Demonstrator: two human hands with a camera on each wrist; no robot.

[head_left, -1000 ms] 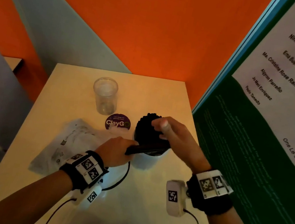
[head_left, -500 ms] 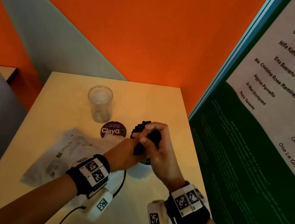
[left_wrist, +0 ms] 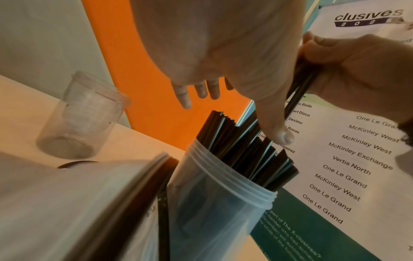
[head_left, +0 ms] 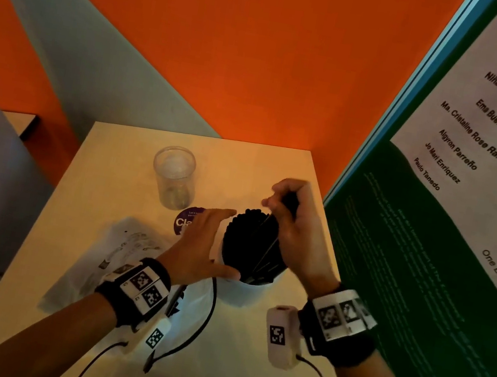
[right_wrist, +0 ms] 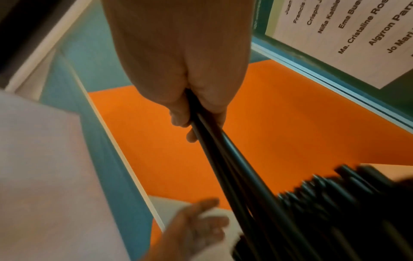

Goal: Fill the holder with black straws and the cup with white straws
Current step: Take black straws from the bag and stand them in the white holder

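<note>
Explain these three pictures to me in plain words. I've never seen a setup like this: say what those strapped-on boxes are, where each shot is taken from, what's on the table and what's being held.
No machine here: a person works with bare hands, wearing a camera on the head and one on each wrist; the strapped boxes are those wrist cameras. The wide shot looks down from the head; the other two look along each hand.

On the table stand a translucent holder packed with black straws, a clear cup with no straws in it, a round purple sticker and a crumpled plastic bag.

The right hand grips a small bundle of black straws, lower ends in the holder. The left hand, fingers straight, sits against the holder's side.
</note>
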